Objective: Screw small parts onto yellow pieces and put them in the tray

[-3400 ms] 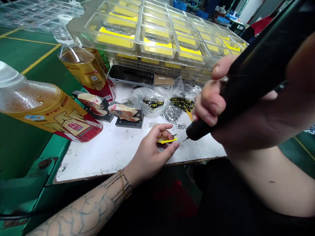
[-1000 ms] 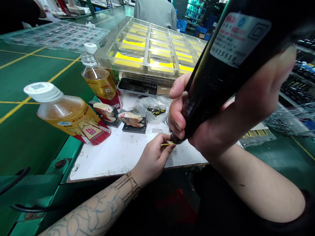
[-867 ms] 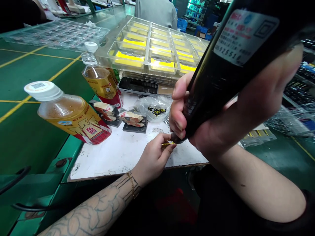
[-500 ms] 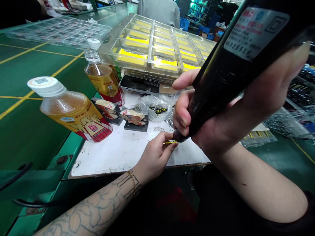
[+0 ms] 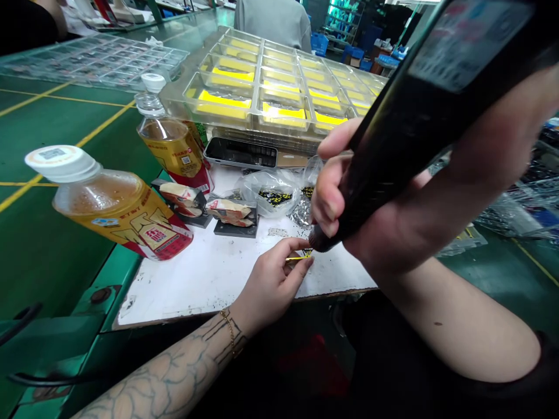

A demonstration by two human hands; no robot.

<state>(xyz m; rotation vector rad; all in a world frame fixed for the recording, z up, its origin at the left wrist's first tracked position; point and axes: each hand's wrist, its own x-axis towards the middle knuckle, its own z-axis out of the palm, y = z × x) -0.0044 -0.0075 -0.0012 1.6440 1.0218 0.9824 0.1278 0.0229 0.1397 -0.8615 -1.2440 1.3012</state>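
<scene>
Close together, tool [image 5: 406, 139], yellow piece [image 5: 297, 258], board edge [image 5: 336, 293]

Cool light is falling from above, and the white board [image 5: 183, 285] around the left hand [image 5: 273, 279] is showing brightest. Glare is whitening the edges of the clear tray [image 5: 177, 96] beyond both hands. Below them, the space is sinking into near-black. In the right hand [image 5: 402, 238], the black tool [image 5: 406, 163] is blurring, its label [image 5: 471, 43] smearing illegibly. Wide-angle distortion is stretching the outer edges.
</scene>
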